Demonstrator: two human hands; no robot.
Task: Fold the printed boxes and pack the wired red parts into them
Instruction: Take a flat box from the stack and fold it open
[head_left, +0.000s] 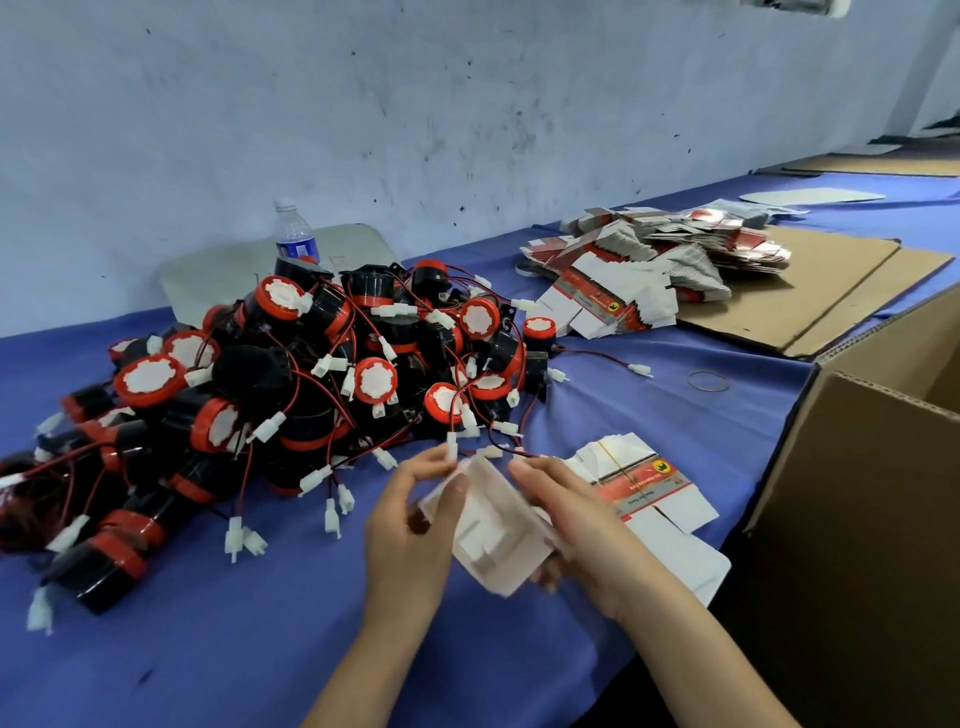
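Left grip (410, 525): fingers curled, pinching left edge of half-folded box (493, 535).
Right grip (587, 540): thumb on top, fingers under box's right side, holding it.
Box position: white inside faces up, front-centre over blue table (208, 649), btwn both hands.
Red parts (291, 384): tangled pile w/ wires, left of hands.
Flat boxes (649, 483): small stack just right of hands; bigger heap (649, 260) far back right.
Carton (857, 519): brown, open, right edge.
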